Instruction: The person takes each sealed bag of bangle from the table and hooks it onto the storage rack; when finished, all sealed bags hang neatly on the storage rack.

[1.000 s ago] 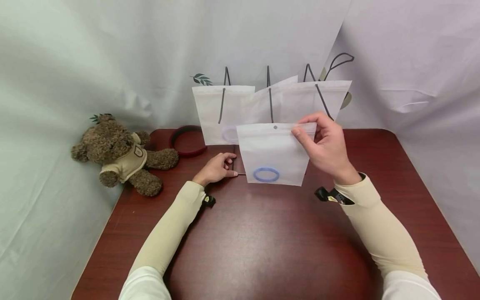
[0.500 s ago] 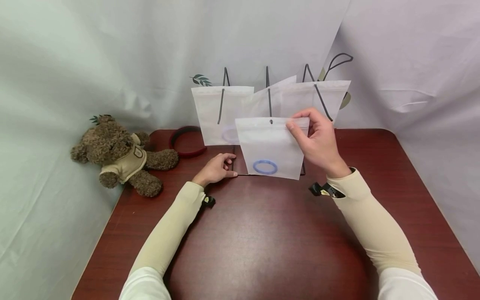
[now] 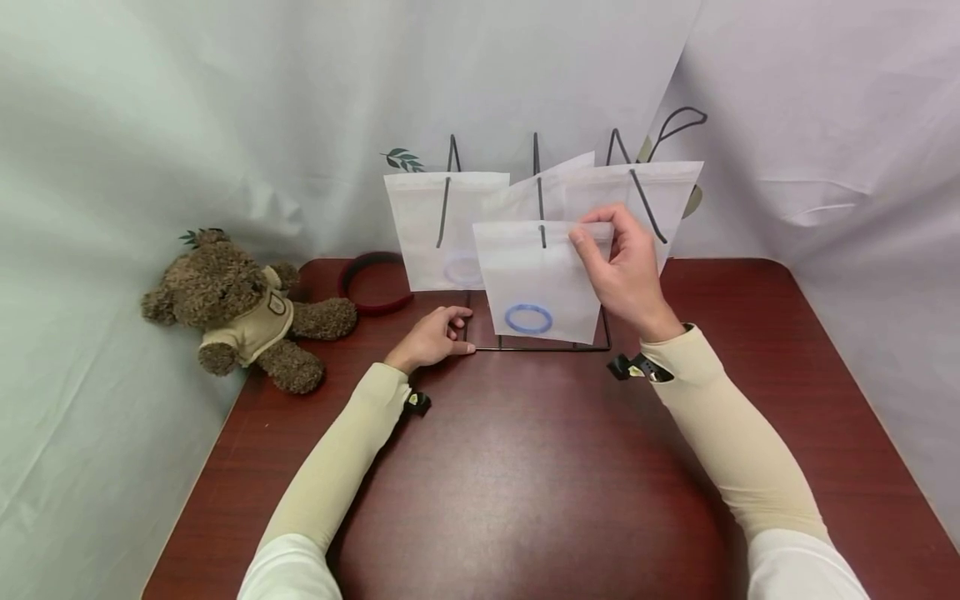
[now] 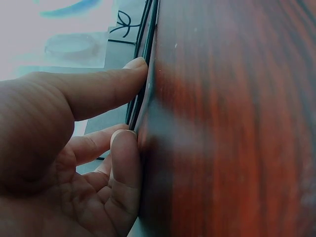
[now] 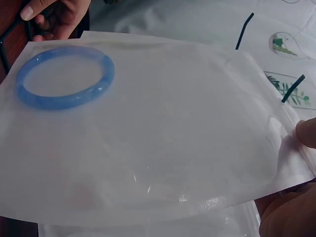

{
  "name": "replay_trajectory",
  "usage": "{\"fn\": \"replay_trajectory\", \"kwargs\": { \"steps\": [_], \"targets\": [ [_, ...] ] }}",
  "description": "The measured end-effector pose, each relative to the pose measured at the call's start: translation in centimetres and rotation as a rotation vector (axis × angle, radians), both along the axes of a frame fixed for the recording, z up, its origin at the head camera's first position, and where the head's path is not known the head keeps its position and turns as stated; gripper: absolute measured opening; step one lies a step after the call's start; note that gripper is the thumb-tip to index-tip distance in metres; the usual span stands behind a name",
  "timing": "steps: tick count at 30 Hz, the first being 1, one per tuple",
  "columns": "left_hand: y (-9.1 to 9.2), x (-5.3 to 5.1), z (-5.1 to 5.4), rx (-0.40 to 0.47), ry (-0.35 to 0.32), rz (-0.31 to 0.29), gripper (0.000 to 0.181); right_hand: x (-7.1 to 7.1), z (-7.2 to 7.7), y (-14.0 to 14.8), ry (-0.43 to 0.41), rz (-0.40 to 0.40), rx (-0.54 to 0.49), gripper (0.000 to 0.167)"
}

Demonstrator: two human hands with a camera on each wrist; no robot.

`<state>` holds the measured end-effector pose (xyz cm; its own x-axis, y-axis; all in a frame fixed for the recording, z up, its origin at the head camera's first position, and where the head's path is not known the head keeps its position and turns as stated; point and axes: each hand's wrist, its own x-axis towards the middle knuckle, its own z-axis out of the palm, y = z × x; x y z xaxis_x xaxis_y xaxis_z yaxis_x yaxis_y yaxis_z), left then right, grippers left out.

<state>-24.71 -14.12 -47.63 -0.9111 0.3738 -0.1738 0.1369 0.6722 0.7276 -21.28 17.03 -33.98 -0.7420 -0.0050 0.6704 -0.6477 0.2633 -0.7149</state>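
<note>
In the head view my right hand (image 3: pixel 618 271) pinches the top right edge of a white translucent zip bag (image 3: pixel 540 275). The tip of the middle hook (image 3: pixel 543 238) pokes out through the bag's top hole. A blue bangle (image 5: pixel 59 102) lies at the bottom of this bag, large in the right wrist view. My left hand (image 3: pixel 431 337) holds the near left corner of the black wire display rack (image 3: pixel 555 349), thumb and fingers on its base wire (image 4: pixel 149 37). Behind, other white bags hang on the rack, one on the left (image 3: pixel 420 208) and one on the right (image 3: pixel 678 187).
A brown teddy bear (image 3: pixel 247 312) in a beige shirt lies on the left of the dark red table (image 3: pixel 540 483). Beside it, behind my left hand, stands a dark red headband (image 3: pixel 375 308). Pale curtains (image 3: pixel 285 100) enclose the back and sides.
My right hand has carried the bag up and away from me, and the middle hook's tip now comes through the bag's hole. The left hand has stayed at the rack's corner.
</note>
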Motion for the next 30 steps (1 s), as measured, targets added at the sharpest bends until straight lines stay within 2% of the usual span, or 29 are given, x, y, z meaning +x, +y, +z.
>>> {"fn": "replay_trajectory", "kwargs": {
  "steps": [8,18,26,30],
  "targets": [
    [0.0,0.0,-0.1,0.001,0.000,0.001,0.069,-1.1,0.1,-0.6,0.002,-0.053,-0.022,0.018],
    [0.0,-0.1,-0.2,-0.010,-0.001,-0.004,0.070,-0.6,1.9,-1.8,0.022,-0.082,-0.067,0.015],
    [-0.1,0.0,-0.2,-0.011,0.008,-0.010,0.069,-0.6,2.0,-1.5,0.012,-0.098,-0.035,0.015],
    [0.0,-0.1,-0.2,-0.012,0.010,-0.010,0.068,-1.0,1.5,-1.1,0.004,-0.093,-0.034,0.016]
  ]
}}
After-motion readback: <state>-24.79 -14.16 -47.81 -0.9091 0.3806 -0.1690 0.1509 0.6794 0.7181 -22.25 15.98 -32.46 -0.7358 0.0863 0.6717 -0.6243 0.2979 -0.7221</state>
